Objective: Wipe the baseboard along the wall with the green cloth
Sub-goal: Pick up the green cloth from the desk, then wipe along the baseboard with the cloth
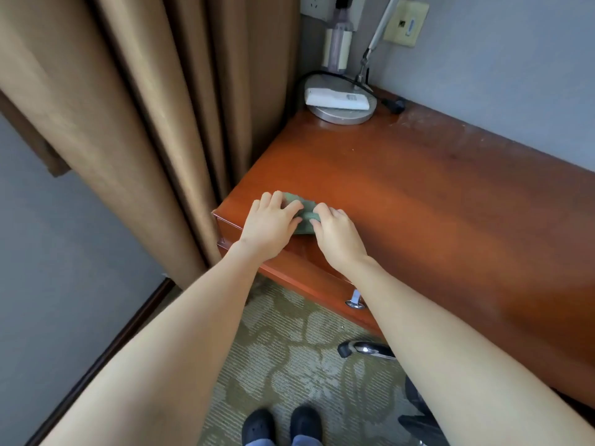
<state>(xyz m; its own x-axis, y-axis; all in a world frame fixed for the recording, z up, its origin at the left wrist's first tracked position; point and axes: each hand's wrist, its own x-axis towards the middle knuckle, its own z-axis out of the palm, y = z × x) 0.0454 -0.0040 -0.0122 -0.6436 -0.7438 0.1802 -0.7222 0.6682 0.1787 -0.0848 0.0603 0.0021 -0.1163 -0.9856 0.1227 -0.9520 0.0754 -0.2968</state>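
Observation:
The green cloth (pixel 306 214) lies bunched on the near left corner of the reddish wooden desk (pixel 418 194), mostly covered by my hands. My left hand (pixel 270 225) lies on its left part with curled fingers gripping the fabric. My right hand (pixel 335 235) holds its right part, fingers curled over the cloth. The dark baseboard (pixel 128 329) runs along the foot of the grey wall at the lower left, down to the carpet.
Brown curtains (pixel 145 107) hang left of the desk. A lamp base (pixel 341 111) with a white remote (pixel 338 98) on it stands at the desk's far corner, with a bottle behind. A chair's base (pixel 367 349) sits under the desk. My black shoes (pixel 280 424) stand on the patterned carpet.

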